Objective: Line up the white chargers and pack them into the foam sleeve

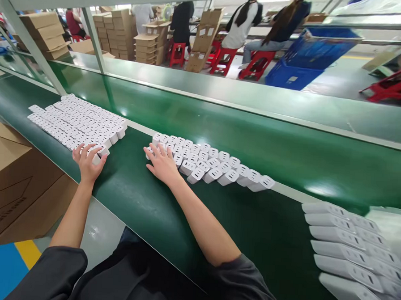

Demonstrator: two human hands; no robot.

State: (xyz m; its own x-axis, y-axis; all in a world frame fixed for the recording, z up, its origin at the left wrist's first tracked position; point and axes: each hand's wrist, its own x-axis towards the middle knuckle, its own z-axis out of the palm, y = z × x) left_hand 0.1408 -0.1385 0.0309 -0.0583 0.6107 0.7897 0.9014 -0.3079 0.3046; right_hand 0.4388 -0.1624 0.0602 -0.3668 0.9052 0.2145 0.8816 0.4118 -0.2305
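Observation:
White chargers with dark port slots stand in groups on the green conveyor belt (133,209). My left hand (88,164) is at the near right corner of the large block of chargers (81,119), its fingers apart and curved over the end pieces. A charger (96,160) shows between its thumb and forefinger. My right hand (162,166) rests with spread fingers on the left end of the middle group of chargers (203,157), touching their tops. What lies under its palm is hidden. Some chargers at the front of this group lean.
More chargers (346,247) stand at the right, beside a blurred whitish bag (391,222). An open cardboard box (20,194) stands on the left below the belt edge. Metal posts (93,41) rise beyond the belt. Behind are seated people, red stools (257,65) and blue crates (302,61).

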